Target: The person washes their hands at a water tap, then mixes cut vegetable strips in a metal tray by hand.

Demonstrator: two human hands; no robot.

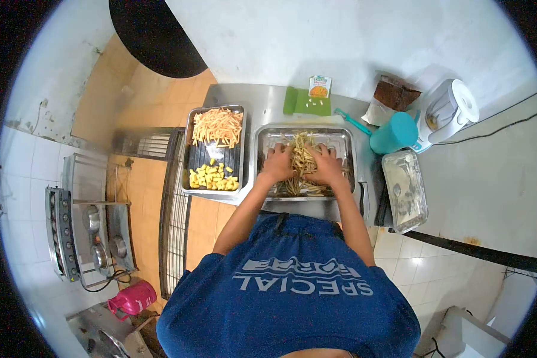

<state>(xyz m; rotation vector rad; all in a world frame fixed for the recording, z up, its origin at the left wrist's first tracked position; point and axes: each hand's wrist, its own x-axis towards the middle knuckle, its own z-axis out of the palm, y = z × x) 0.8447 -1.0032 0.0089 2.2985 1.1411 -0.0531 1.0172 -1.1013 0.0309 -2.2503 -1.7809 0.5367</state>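
In the head view, looking down past a blue shirt (295, 286) onto a metal counter (231, 94). At centre, inside a rectangular metal tray (340, 134), a loose heap of thin brownish-green strips (303, 160). At the heap's left side, left hand (278, 163), half open, fingers touching strips; too small to tell whether gripping any. At its right side, right hand (326, 165), half open, fingers spread against strips; grip likewise impossible to tell. To the left, a dark-bottomed tray (199, 156) with orange sticks (218, 127) and yellow chunks (212, 178). Farther back, a green board (316, 109); to the right, a teal container (395, 132).
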